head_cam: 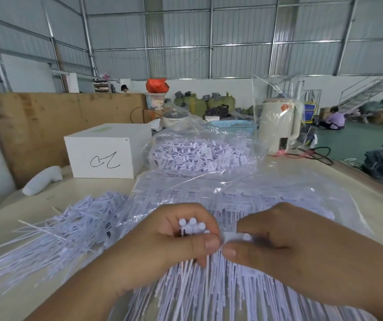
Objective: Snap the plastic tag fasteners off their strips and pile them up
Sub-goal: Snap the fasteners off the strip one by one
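Biggest risk here, I'd say, is the bunch slipping: the left hand point(174, 242) is gripping a whole fistful of tag fasteners point(191, 224) by their round heads, and if that grip is loosening while the right one is twisting, the thin tails are probably going to fan out and tangle with the uncut strips point(220, 293) hanging over the table's near edge. The right hand point(276, 239) is pinching a single fastener point(246, 237) just beside the bunch, thumb tips nearly touching. Both hands are hovering knuckles-up over the near edge, fingers curled in. The loose pile point(77, 218) is sitting toward the table's left edge, and a careless toss could be landing pieces on the clear bag point(243, 188) instead.
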Demonstrator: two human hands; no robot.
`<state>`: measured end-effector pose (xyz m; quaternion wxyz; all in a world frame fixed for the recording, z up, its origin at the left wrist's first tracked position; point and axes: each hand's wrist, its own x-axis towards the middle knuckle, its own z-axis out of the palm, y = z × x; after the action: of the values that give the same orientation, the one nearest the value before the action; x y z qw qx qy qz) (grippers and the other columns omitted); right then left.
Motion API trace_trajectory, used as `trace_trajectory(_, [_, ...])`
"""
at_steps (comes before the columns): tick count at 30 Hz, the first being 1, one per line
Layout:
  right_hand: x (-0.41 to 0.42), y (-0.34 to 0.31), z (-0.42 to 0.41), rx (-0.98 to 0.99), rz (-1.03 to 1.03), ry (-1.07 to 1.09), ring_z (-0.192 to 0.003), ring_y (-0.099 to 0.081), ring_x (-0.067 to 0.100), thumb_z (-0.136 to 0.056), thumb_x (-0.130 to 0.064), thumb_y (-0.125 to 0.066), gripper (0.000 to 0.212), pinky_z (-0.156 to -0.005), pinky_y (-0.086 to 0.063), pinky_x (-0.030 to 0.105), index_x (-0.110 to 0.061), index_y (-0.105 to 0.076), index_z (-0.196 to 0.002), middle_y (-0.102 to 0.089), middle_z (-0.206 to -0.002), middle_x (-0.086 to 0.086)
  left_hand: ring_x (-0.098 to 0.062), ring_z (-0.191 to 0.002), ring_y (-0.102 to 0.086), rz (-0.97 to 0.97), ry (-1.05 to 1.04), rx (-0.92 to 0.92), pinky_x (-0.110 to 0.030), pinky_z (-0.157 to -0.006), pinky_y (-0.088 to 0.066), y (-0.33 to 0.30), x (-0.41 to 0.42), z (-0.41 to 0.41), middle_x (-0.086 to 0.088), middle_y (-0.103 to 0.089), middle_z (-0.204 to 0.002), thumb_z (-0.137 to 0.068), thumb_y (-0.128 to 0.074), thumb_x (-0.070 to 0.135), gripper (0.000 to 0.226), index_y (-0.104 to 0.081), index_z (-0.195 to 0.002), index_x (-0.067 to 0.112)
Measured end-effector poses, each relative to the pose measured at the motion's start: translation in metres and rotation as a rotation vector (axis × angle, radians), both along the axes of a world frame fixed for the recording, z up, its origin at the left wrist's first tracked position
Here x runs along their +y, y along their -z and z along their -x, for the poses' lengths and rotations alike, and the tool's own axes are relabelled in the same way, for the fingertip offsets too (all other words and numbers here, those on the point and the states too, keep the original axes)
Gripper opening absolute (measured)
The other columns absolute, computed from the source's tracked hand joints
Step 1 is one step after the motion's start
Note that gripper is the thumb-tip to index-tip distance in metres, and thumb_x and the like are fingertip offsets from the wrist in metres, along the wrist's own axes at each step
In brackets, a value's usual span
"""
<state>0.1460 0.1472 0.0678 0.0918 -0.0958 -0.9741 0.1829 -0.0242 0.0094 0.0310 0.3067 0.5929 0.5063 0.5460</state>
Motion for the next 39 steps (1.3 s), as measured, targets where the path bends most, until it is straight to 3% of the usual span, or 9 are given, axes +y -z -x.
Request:
trace_trajectory(6, [-0.002, -0.001, 0.004, -0.001, 0.300, -0.144, -0.056, -0.036, 0.009, -0.082, -0.052, -0.063, 0.047, -0.056, -0.028, 0.031, -0.006, -0.057, -0.073, -0.035, -0.058, -0.006, -0.008, -0.064, -0.066, 0.064, 0.295, -0.126, -0.016, -0.051, -0.049, -0.010, -0.005, -0.008, 0.004, -0.071, -0.075, -0.079, -0.078, 0.025, 0.013, -0.069, -0.088, 0.023])
trace_trajectory(15, [-0.007, 0.009, 0.016, 0.283, 0.308, 0.020, -0.042, -0.029, 0.006, -0.093, -0.044, -0.055, 0.046, -0.045, -0.024, 0.022, -0.003, -0.063, -0.074, -0.032, -0.046, -0.007, -0.012, -0.046, -0.052, -0.158, -0.127, -0.196, -0.021, -0.045, -0.044, 0.006, 0.012, -0.021, -0.005, -0.059, -0.055, -0.082, -0.065, 0.029, 0.012, -0.059, -0.072, 0.026])
trace_trajectory(18, [-0.007, 0.013, 0.019, 0.482, 0.223, 0.182, -0.038, -0.030, 0.008, -0.084, -0.054, -0.052, 0.048, -0.042, -0.025, 0.022, -0.013, -0.047, -0.059, -0.035, -0.043, -0.006, -0.013, -0.044, -0.047, -0.195, -0.269, -0.206, -0.020, -0.045, -0.040, 0.012, 0.015, -0.025, -0.003, -0.057, -0.051, -0.079, -0.069, 0.032, 0.017, -0.057, -0.071, 0.024])
trace_trajectory(21, [0.007, 0.009, 0.013, 0.613, 0.364, 0.246, -0.044, -0.034, 0.014, -0.075, -0.065, -0.049, 0.055, -0.043, -0.029, 0.025, -0.012, -0.043, -0.062, -0.034, -0.048, -0.002, -0.012, -0.045, -0.046, -0.183, -0.293, -0.213, -0.018, -0.046, -0.039, 0.013, 0.015, -0.025, -0.001, -0.056, -0.051, -0.078, -0.070, 0.029, 0.018, -0.057, -0.066, 0.025])
trace_trajectory(23, [0.009, 0.007, 0.009, 0.504, 0.472, 0.142, -0.050, -0.036, 0.018, -0.080, -0.063, -0.056, 0.042, -0.047, -0.031, 0.029, -0.022, -0.055, -0.071, -0.037, -0.055, 0.004, -0.012, -0.045, -0.047, -0.158, -0.228, -0.178, -0.019, -0.047, -0.040, 0.012, 0.013, -0.023, -0.002, -0.058, -0.053, -0.077, -0.069, 0.036, 0.015, -0.059, -0.069, 0.028])
trace_trajectory(25, [0.005, 0.011, 0.010, 0.363, 0.517, 0.001, -0.050, -0.036, 0.016, -0.084, -0.058, -0.058, 0.021, -0.047, -0.031, 0.031, -0.039, -0.058, -0.093, -0.040, -0.054, -0.006, -0.010, -0.044, -0.047, -0.107, -0.159, -0.144, -0.015, -0.047, -0.039, 0.011, 0.011, -0.022, -0.003, -0.061, -0.055, -0.079, -0.065, 0.041, 0.016, -0.060, -0.076, 0.026])
trace_trajectory(28, [0.006, 0.015, 0.012, 0.288, 0.507, -0.070, -0.048, -0.038, 0.008, -0.089, -0.051, -0.057, 0.038, -0.046, -0.031, 0.020, -0.046, -0.045, -0.124, -0.045, -0.054, -0.011, -0.016, -0.046, -0.052, -0.039, -0.061, -0.159, -0.021, -0.047, -0.044, 0.011, 0.010, -0.022, -0.004, -0.064, -0.060, -0.085, -0.060, 0.045, 0.025, -0.064, -0.094, 0.022])
trace_trajectory(34, [0.006, 0.011, 0.009, 0.204, 0.600, -0.107, -0.061, -0.057, -0.008, -0.084, -0.063, -0.054, 0.058, -0.058, -0.038, 0.005, -0.048, -0.035, -0.137, -0.064, -0.076, -0.021, -0.017, -0.048, -0.055, -0.056, -0.008, -0.218, -0.019, -0.043, -0.044, 0.009, 0.010, -0.026, -0.010, -0.062, -0.063, -0.085, -0.060, 0.041, 0.025, -0.068, -0.100, 0.022])
trace_trajectory(39, [0.001, 0.005, 0.006, 0.090, 0.693, -0.187, -0.068, -0.062, -0.006, -0.080, -0.015, -0.054, 0.077, -0.064, -0.040, 0.003, -0.047, -0.015, -0.139, -0.072, -0.096, 0.000, -0.012, -0.054, -0.059, -0.048, -0.017, -0.170, -0.019, -0.042, -0.043, 0.006, 0.009, -0.030, 0.003, -0.064, -0.063, -0.086, -0.061, 0.032, 0.016, -0.069, -0.099, 0.026])
